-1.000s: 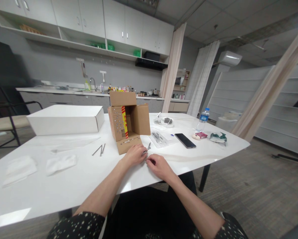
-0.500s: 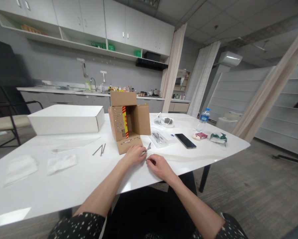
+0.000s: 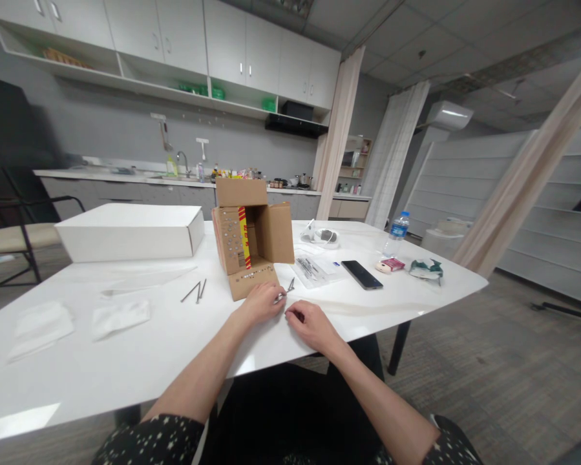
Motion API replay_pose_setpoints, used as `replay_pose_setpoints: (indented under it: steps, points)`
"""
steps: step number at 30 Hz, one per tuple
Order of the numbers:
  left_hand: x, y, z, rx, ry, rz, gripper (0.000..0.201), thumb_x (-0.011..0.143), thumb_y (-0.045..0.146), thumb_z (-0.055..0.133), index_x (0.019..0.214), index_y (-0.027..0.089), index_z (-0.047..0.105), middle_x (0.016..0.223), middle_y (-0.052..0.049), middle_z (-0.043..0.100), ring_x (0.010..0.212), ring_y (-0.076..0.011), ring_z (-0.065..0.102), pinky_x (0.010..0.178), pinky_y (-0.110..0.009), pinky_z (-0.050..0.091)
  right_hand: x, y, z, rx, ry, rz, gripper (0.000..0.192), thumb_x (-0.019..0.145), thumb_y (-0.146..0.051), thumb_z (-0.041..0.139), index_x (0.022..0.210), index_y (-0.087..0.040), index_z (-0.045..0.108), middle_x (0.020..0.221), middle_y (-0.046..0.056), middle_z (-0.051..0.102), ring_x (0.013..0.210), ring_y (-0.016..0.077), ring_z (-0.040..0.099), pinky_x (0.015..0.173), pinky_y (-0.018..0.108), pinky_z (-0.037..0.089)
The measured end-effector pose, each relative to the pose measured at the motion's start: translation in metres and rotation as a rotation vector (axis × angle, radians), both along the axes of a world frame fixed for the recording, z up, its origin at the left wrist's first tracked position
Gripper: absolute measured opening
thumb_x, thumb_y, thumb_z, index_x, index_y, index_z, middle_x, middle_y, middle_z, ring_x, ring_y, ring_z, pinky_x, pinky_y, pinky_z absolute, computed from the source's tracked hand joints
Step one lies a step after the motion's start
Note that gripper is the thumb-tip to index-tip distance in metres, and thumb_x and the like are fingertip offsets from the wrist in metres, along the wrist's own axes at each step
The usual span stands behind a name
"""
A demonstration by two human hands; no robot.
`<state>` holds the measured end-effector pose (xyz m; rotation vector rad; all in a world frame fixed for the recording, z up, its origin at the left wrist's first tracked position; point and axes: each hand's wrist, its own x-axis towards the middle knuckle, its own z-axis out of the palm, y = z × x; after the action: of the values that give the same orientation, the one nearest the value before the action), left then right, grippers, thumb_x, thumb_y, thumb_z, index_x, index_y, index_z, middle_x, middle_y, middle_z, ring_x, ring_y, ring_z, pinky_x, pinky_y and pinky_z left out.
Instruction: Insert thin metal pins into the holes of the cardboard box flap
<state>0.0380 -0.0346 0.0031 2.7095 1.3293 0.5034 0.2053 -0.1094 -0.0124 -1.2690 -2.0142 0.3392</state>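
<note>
My left hand [image 3: 264,302] rests on the white table [image 3: 139,352] just in front of an open cardboard box [image 3: 251,232] studded with small metal pins. Its fingers pinch a thin metal tool [image 3: 284,292] whose tip points toward the box flap. My right hand [image 3: 308,325] lies beside it, fingers curled, pinching something too small to make out. The two hands almost touch.
A white flat box [image 3: 128,231] sits at the back left. Loose metal rods [image 3: 196,291] lie left of the cardboard box. Plastic bags [image 3: 118,316], a tool packet [image 3: 312,268], a phone [image 3: 361,274], a water bottle [image 3: 395,234] and a dark chair [image 3: 9,226] are around.
Almost nothing differs. The view has shifted very slightly and both hands stay pinched together in front of the cardboard box.
</note>
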Motion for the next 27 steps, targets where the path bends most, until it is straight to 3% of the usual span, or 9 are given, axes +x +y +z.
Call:
replay_pose_setpoints:
  steps: [8, 18, 27]
  points:
    - [-0.001, 0.004, -0.003, 0.037, 0.004, 0.025, 0.029, 0.089, 0.029, 0.046, 0.108, 0.022, 0.067, 0.11, -0.01, 0.065, 0.108, -0.0249, 0.058, 0.093, -0.037, 0.044, 0.0, 0.0, 0.0, 0.006, 0.001, -0.001, 0.015, 0.086, -0.015, 0.054, 0.077, -0.017, 0.065, 0.074, 0.002, 0.065, 0.068, 0.0142, 0.055, 0.065, 0.024, 0.039]
    - [0.007, 0.006, 0.001, -0.021, 0.0, 0.072, 0.021, 0.088, 0.021, 0.047, 0.091, 0.017, 0.067, 0.106, -0.011, 0.066, 0.104, -0.0248, 0.059, 0.09, -0.037, 0.044, 0.0, -0.001, 0.003, -0.007, 0.003, -0.004, 0.015, 0.086, -0.015, 0.054, 0.078, -0.018, 0.067, 0.076, 0.002, 0.066, 0.069, 0.0143, 0.055, 0.066, 0.024, 0.04]
    - [0.009, 0.011, -0.013, 0.03, 0.078, 0.112, 0.025, 0.089, 0.012, 0.038, 0.103, 0.012, 0.059, 0.108, -0.018, 0.062, 0.107, -0.0283, 0.054, 0.091, -0.042, 0.039, 0.0, 0.001, 0.0, -0.006, 0.007, -0.005, 0.016, 0.086, -0.016, 0.053, 0.079, -0.018, 0.067, 0.075, 0.002, 0.066, 0.068, 0.0144, 0.056, 0.066, 0.025, 0.04]
